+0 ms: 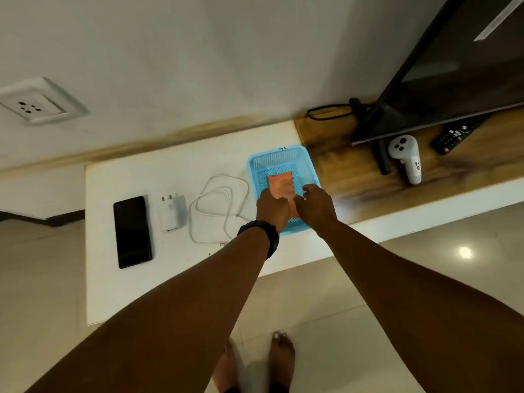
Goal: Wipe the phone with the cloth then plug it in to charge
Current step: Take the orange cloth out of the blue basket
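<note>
Two bare forearms reach forward over a white table (119, 293), the left wearing a dark watch (262, 235). Both hands meet inside a blue basket (256, 165): the left hand (272, 207) and right hand (316, 205) curl their fingers onto the near edge of an orange cloth (280, 184); whether either truly pinches it cannot be told. This looks like fetching the cloth. Next, carry it left to the phone (131, 231), lying face up beside the charger (171, 214) and cable (218, 205). A socket (34, 104) sits on the wall beyond.
</note>
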{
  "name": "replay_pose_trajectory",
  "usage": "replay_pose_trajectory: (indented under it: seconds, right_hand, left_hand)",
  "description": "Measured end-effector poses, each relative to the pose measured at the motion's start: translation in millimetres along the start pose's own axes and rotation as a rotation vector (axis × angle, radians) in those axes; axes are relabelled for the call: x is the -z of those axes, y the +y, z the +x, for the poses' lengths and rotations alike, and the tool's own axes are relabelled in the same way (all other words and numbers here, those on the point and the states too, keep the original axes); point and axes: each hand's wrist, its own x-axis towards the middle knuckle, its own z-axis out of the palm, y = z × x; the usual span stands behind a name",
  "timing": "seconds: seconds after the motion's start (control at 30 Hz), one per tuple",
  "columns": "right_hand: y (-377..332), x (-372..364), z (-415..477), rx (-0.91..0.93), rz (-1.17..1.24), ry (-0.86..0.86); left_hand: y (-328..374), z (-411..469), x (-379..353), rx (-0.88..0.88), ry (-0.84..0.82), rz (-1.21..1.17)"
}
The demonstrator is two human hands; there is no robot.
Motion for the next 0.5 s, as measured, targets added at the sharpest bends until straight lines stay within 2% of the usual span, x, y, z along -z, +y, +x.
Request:
replay_pose_trajectory:
  seconds: [0.17,0.27,0.5]
  right_hand:
    - [-2.5,-12.7,25.0,-0.081,0.0,-0.02]
    - [-4.1,-21.7,33.4,-0.054,-0.044,-0.001]
    - [-3.5,-35.7,45.1,-0.006,-0.042,0.108]
  left_hand:
    - [-4.5,27.5,-17.0,0.116,-0.012,-0.035]
    - [-3.5,38.3,-21.3,0.187,0.001,-0.066]
    - [0.4,49.1,-28.1,0.225,0.023,-0.129]
